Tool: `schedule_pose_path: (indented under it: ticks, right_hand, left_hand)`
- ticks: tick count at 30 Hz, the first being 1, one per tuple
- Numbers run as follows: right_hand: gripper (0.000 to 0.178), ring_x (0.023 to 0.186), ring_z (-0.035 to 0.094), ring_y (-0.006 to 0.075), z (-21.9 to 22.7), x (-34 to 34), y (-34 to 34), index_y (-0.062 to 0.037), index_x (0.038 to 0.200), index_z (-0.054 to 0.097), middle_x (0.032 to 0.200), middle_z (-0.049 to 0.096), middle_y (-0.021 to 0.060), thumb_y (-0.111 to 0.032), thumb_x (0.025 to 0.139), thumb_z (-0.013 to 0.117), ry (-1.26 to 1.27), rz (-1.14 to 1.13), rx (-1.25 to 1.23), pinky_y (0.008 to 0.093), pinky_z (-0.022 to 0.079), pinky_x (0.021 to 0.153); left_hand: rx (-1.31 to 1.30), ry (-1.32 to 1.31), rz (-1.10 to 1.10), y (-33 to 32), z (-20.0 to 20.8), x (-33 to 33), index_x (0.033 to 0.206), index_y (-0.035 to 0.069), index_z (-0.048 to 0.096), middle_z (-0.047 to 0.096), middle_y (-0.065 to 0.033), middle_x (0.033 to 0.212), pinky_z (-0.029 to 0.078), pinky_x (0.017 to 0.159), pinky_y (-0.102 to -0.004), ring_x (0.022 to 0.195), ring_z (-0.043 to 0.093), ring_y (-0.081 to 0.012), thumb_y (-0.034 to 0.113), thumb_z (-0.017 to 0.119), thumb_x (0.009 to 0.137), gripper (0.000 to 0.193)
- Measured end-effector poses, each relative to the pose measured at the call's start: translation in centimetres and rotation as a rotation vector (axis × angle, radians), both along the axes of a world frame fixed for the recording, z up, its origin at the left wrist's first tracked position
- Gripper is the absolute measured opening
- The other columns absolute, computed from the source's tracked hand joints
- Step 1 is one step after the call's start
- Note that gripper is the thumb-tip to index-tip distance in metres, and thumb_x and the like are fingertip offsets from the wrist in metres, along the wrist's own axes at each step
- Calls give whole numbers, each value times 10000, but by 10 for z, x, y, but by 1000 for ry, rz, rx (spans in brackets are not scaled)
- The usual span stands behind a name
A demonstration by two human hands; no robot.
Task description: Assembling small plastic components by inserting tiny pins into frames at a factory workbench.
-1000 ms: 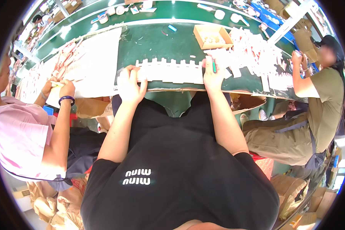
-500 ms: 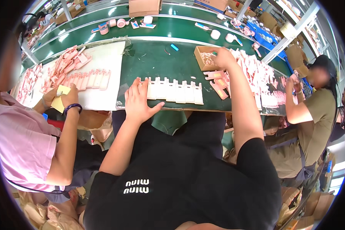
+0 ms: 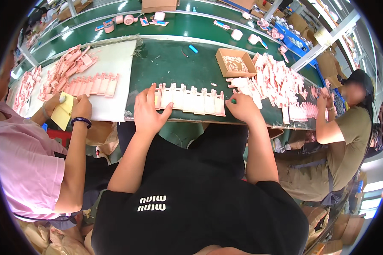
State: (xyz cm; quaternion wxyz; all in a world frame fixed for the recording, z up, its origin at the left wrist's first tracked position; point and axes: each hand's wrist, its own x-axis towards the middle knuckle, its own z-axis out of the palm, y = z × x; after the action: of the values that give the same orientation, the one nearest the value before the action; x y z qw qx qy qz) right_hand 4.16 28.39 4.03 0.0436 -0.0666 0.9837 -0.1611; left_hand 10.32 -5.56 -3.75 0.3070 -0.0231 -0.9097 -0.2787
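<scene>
A row of flat, pale pink plastic pieces (image 3: 191,100) lies side by side near the table's front edge. My left hand (image 3: 150,112) rests at the row's left end, fingers stretched forward and thumb out to the side. Just past the right end, my right hand (image 3: 244,107) is low over the table with thumb and fingers drawn together. Whatever they hold, if anything, is too small or hidden to make out. Behind that hand stands an open cardboard box (image 3: 236,63) of small pale parts. A heap of pink plastic pieces (image 3: 278,80) lies to its right.
A small blue piece (image 3: 193,49) lies on the green table (image 3: 166,63). A conveyor (image 3: 187,29) with pink and white assemblies runs behind. On the left a person holds a yellow sheet (image 3: 63,111) near more pink pieces (image 3: 72,68); another person works at right.
My right hand has come back from the cardboard box to the right end of the row, its fingers together. My left hand has stayed at the row's left end.
</scene>
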Motion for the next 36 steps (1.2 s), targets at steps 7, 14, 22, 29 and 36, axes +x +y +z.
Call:
schedule_pose_path:
  ticks: [7, 14, 22, 29, 36]
  right_hand:
    - [440, 1003, 745, 494, -15, -2, -17, 56, 951, 769, 1001, 763, 329, -381, 945, 715, -12, -143, -125, 542, 592, 929]
    - [481, 1066, 759, 481, -15, -29, -8, 69, 996, 794, 1057, 774, 333, -402, 944, 709, -1, -173, -59, 538, 593, 970]
    - [338, 996, 774, 462, 32, -61, 7, 10, 1051, 820, 1019, 777, 315, -288, 936, 711, 183, -179, -170, 526, 609, 911]
    - [511, 1144, 771, 396, 18, -166, 20, -112, 1346, 782, 1215, 791, 261, -210, 844, 765, 216, 24, -65, 450, 598, 999]
    - [591, 1129, 766, 377, -12, -217, 15, -107, 1423, 733, 1206, 802, 238, -173, 837, 777, 25, 93, -159, 416, 587, 979]
  left_hand:
    - [15, -62, -22, 6, 5, 2, 1557, 34, 594, 685, -203, 1323, 460, 1083, -508, 1256, 620, -394, 377, 801, 929, 745]
    - [43, -93, -16, 19, 3, -8, 1531, -3, 600, 697, -210, 1341, 461, 1094, -522, 1270, 614, -403, 398, 789, 922, 754]
    - [71, 2, 75, 13, 9, -30, 1383, -15, 655, 615, -250, 1338, 501, 1086, -540, 1238, 613, -468, 345, 786, 948, 580]
    - [673, -188, -384, 25, 50, -159, 1170, -9, 775, 785, -107, 1036, 579, 831, -320, 854, 718, -162, 176, 720, 1033, 236]
    - [681, -251, -629, -10, 58, -247, 1173, -27, 763, 788, -56, 1058, 562, 824, -292, 880, 685, -132, 140, 635, 1104, 221]
